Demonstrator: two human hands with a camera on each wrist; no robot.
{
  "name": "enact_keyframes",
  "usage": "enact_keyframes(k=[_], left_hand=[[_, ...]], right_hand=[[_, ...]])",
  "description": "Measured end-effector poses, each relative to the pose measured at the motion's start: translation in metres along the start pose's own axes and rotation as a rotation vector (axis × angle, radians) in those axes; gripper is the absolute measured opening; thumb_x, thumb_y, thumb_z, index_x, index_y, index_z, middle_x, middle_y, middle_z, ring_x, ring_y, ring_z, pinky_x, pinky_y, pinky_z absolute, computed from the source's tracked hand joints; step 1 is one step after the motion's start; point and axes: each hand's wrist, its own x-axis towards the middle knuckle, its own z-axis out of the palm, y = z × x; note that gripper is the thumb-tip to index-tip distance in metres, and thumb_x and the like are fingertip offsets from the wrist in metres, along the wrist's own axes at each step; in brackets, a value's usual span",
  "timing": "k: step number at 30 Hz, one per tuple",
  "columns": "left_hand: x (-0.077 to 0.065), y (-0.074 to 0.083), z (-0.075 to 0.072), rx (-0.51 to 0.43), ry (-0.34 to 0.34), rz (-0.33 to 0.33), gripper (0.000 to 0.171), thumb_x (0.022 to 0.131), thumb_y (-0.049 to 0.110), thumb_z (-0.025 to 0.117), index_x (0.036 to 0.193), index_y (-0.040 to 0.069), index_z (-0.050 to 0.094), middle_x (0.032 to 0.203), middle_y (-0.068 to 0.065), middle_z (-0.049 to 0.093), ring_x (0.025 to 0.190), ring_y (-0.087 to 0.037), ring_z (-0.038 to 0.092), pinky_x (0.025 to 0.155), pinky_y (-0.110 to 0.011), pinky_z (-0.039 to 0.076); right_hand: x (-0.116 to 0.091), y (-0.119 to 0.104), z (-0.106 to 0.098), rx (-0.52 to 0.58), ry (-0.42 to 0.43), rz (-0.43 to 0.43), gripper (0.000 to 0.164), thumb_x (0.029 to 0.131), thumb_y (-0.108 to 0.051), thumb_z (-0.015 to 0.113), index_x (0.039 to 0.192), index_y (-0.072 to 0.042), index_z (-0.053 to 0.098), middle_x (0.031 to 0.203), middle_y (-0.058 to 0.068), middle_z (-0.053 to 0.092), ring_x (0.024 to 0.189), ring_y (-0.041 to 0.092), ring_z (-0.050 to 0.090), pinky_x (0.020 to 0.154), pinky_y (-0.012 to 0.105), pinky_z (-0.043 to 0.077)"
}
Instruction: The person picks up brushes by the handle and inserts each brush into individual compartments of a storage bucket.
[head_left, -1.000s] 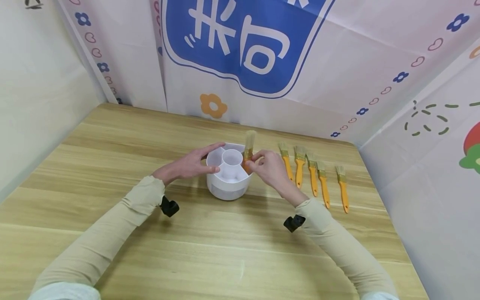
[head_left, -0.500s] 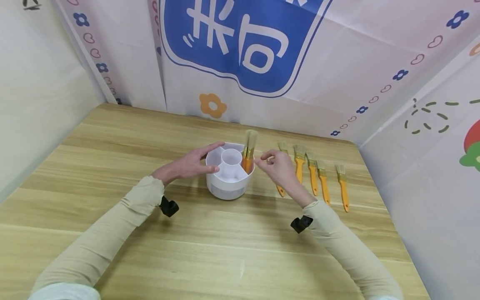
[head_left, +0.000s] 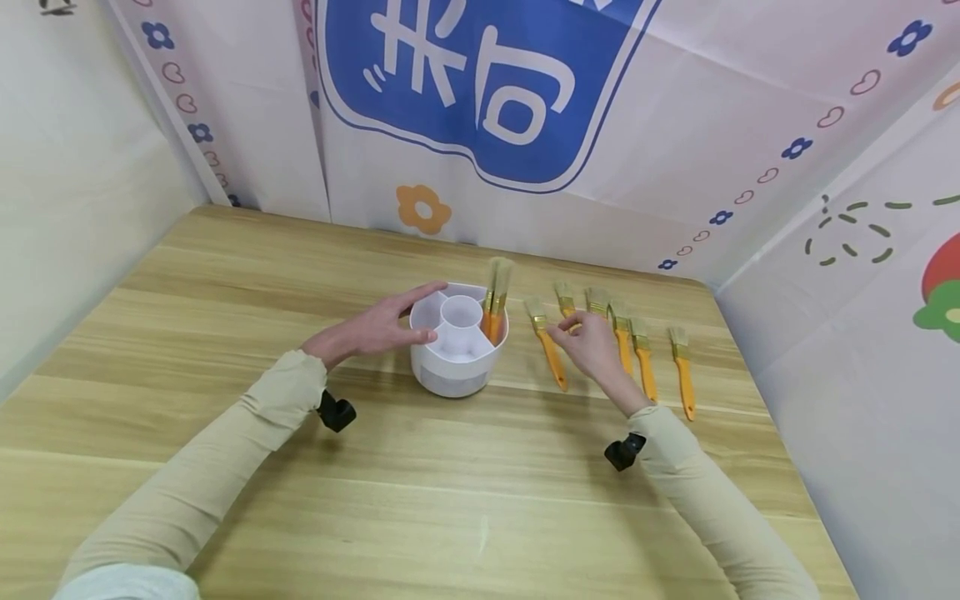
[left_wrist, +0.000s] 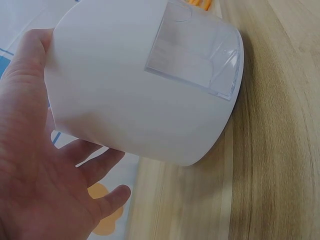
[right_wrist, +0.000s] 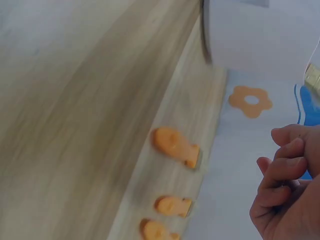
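Note:
A white round desk organizer (head_left: 450, 379) with a central cup and side compartments stands on the wooden table. My left hand (head_left: 375, 327) holds its left side, thumb and fingers spread round the rim; in the left wrist view the thumb bends over the edge. Two paintbrushes (head_left: 496, 304) with orange handles stand bristles-up in the right compartment. My right hand (head_left: 592, 343) is over the table to the right, fingers loosely curled with nothing in them. It is close beside a paintbrush lying nearest the organizer (head_left: 553, 360) and partly covers others behind it.
Several more paintbrushes lie in a row to the right, among them a far-right brush (head_left: 683, 379), bristles toward the back wall (head_left: 360, 175). A clear drawer (left_wrist: 195, 55) is set in the organizer's front. White printed walls close in the table's back and sides.
My right hand let go of a paintbrush, leaving it beside another in the organizer's right compartment, then moved right over the lying brushes. The left hand has stayed on the organizer.

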Motion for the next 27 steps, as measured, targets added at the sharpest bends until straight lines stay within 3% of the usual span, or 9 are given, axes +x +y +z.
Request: enact_keyframes(k=[10, 15, 21, 27], left_hand=[[0.001, -0.001, 0.000, -0.007, -0.003, 0.010, 0.076, 0.088, 0.035, 0.060, 0.150, 0.029, 0.016, 0.153, -0.013, 0.026, 0.140, -0.037, 0.027, 0.112, -0.059, 0.025], [0.001, 0.000, 0.000, -0.008, -0.006, 0.018, 0.077, 0.088, 0.034, 0.060, 0.150, 0.028, 0.016, 0.154, -0.013, 0.025, 0.140, -0.038, 0.027, 0.112, -0.057, 0.026], [0.001, -0.001, 0.000, -0.005, -0.010, 0.019, 0.077, 0.088, 0.035, 0.060, 0.150, 0.028, 0.016, 0.154, -0.013, 0.025, 0.140, -0.038, 0.027, 0.112, -0.058, 0.026], [0.002, -0.003, 0.000, -0.008, -0.009, 0.023, 0.076, 0.088, 0.035, 0.060, 0.150, 0.030, 0.016, 0.156, -0.012, 0.022, 0.141, -0.037, 0.025, 0.112, -0.058, 0.025]], right_hand=[[0.000, 0.026, -0.007, -0.049, 0.011, 0.060, 0.030, 0.089, -0.027, 0.061, 0.095, 0.002, 0.067, 0.067, 0.015, 0.067, 0.044, 0.010, 0.049, 0.043, 0.024, 0.041], [0.001, 0.039, -0.009, -0.088, 0.023, 0.093, 0.031, 0.089, -0.027, 0.060, 0.095, 0.002, 0.067, 0.082, 0.018, 0.069, 0.054, 0.013, 0.055, 0.048, 0.023, 0.043], [0.002, 0.057, -0.018, -0.120, -0.003, 0.201, 0.035, 0.091, -0.030, 0.054, 0.100, 0.002, 0.066, 0.096, 0.021, 0.067, 0.068, 0.019, 0.058, 0.053, 0.023, 0.043], [0.001, 0.083, -0.035, -0.192, 0.066, 0.255, 0.037, 0.090, -0.028, 0.054, 0.099, 0.005, 0.068, 0.097, 0.025, 0.068, 0.067, 0.023, 0.060, 0.049, 0.023, 0.043]])
